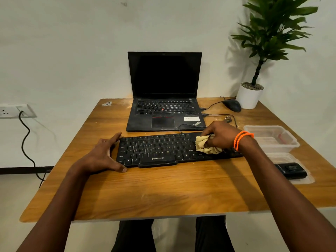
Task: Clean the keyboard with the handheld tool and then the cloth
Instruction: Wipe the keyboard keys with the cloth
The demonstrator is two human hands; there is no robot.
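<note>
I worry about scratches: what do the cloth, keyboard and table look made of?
The cloth looks like soft, matte, yellowish fabric; it bunches in folds. The keyboard seems to be black matte plastic with printed keys. The table shows glossy wood grain, perhaps laminate.

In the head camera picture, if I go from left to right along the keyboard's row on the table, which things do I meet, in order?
left hand → keyboard → cloth → right hand → clear plastic box
</note>
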